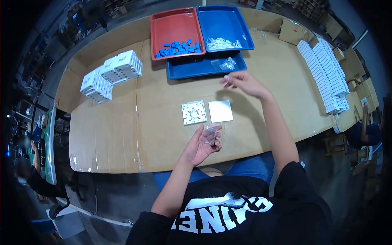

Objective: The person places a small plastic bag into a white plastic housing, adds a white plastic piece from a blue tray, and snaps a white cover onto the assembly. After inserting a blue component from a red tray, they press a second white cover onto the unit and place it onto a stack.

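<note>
My left hand (202,145) is raised near the table's front edge, fingers around a small clear plastic bag (210,134). My right hand (241,83) reaches forward over the cardboard-covered table (122,134), fingers loosely curled, close to the nearer blue tray (183,70); whether it holds anything small I cannot tell. Between the hands lie a white square base with moulded ribs (194,112) and a flat white square cover (220,111), side by side.
A red tray (171,24) holds several blue pieces (179,48). A far blue tray (222,20) holds white pieces (222,43). Clear bags (228,63) lie in the nearer blue tray. White boxes are stacked left (112,73) and in rows right (324,73). Other people sit at both sides.
</note>
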The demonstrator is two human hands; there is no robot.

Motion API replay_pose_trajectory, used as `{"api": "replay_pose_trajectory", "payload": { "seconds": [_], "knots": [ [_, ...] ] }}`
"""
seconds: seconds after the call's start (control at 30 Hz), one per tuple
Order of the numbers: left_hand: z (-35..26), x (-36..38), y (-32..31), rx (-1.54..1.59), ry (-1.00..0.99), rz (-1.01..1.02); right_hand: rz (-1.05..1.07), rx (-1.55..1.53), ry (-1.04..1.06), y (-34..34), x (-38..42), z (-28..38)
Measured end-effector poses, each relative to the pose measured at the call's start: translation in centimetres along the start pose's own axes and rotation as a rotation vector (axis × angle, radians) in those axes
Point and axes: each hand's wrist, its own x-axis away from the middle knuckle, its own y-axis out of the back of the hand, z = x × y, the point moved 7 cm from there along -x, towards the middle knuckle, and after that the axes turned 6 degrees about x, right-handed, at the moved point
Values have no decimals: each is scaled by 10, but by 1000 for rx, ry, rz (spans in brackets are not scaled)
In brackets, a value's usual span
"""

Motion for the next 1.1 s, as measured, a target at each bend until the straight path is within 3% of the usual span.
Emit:
{"api": "replay_pose_trajectory", "payload": {
  "seconds": [0.07,0.1,0.17,0.2,0.27,0.3,0.37,0.47,0.67,0.8,0.9,0.97,1.0,1.03,1.1],
  "knots": [
    [1,0,5,-6,-11,-30,-254,43,58,51,-27,-19],
    [2,0,3,-20,-8,-18,-269,48,70,71,-42,-31],
    [1,0,4,-38,-16,-49,-540,296,21,124,-62,-53],
    [1,1,-2,-62,-28,-56,-549,297,27,139,-73,-59],
    [0,1,-3,-62,-27,-52,-870,713,-60,173,-75,-59],
    [0,0,-3,-57,-26,-51,-875,712,-59,178,-78,-56],
    [1,0,-2,-67,-24,-61,-905,994,-138,186,-85,-48],
    [1,0,0,-90,-25,-84,-917,1207,-73,193,-99,-45],
    [1,2,-1,-61,-23,-97,-1032,1198,-35,202,-121,-56],
    [3,1,3,-64,-13,-110,-975,1136,-57,206,-139,-77],
    [2,-1,5,-64,-6,-133,-1050,947,-80,212,-139,-82],
    [3,-1,7,-51,4,-127,-1185,648,37,207,-130,-65],
    [3,-1,6,-50,6,-121,-1118,189,77,204,-131,-61],
    [2,-2,4,-52,6,-118,-1120,196,82,198,-120,-33],
    [3,-1,3,-42,12,-116,-744,-680,265,165,-101,6]
  ]
}}
